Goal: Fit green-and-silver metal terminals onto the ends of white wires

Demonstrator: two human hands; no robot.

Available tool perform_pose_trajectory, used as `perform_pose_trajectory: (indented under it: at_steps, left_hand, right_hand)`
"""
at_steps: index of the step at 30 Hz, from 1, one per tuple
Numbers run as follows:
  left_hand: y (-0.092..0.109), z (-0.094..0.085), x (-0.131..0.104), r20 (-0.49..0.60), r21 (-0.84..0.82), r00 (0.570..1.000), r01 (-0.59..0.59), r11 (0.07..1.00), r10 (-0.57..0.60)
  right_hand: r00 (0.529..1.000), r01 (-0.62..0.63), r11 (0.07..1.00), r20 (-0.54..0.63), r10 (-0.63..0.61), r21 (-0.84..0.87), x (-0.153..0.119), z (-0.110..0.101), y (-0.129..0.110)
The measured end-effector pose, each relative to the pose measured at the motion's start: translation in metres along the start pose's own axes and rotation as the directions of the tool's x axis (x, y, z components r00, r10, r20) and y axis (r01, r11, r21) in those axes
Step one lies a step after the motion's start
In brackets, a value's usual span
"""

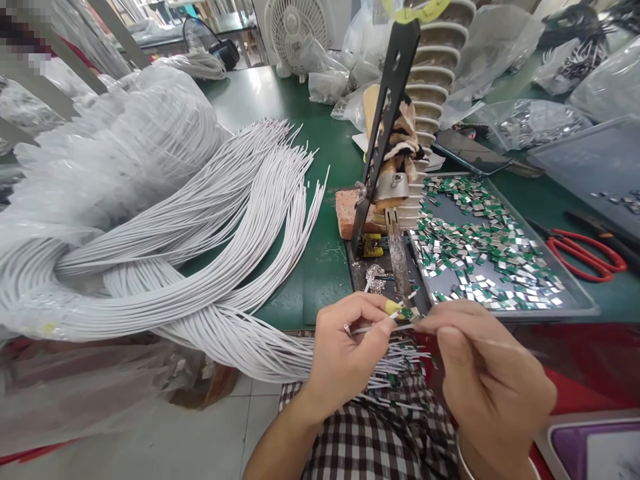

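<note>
My left hand (350, 347) is closed in a pinch on a white cable (373, 327), with a yellow covering on one fingertip. A small green circuit board (409, 313) with a metal end sits at the cable's tip. The fingertips of my right hand (493, 373) are pinched at the board's metal end; that hand is slightly blurred. Just above both hands is the dark, crusted tip of a soldering iron (397, 260), clamped to a black slotted bracket (387, 113). Below, finished-looking white cables with green boards (405, 360) lie across my lap.
A thick bundle of white cables (240, 247) covers the left side. At right stands a clear tray (580, 308) of small boards, beside red-handled scissors (585, 257). A brick (347, 212) and a ribbed hose (437, 73) stand by the iron. A fan (299, 30) is behind.
</note>
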State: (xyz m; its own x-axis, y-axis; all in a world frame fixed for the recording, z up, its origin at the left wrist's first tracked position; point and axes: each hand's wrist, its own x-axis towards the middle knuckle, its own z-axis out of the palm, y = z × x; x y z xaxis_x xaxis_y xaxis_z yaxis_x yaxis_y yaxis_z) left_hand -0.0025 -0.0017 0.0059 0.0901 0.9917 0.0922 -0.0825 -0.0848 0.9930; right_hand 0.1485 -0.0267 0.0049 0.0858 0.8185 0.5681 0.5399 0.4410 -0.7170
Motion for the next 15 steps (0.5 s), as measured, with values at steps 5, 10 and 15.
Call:
perform_pose_trajectory:
  at_steps: [5, 10, 15]
  left_hand:
    - [0.001, -0.002, 0.004, 0.136, 0.088, 0.990, 0.019, 0.996, -0.031]
    - [0.001, -0.002, 0.009, 0.157, -0.014, 0.975, 0.159, 0.987, -0.154]
    - [0.003, -0.003, 0.013, 0.120, -0.071, 0.985, 0.130, 0.989, -0.120]
  right_hand:
    - [0.998, -0.024, 0.988, 0.055, 0.033, -0.156, 0.009, 0.003, 0.004]
    - [0.998, 0.030, 0.984, 0.066, -0.018, -0.177, 0.005, 0.005, 0.008]
    - [0.988, -0.026, 0.993, -0.152, 0.008, -0.114, -0.007, 0.009, 0.008]
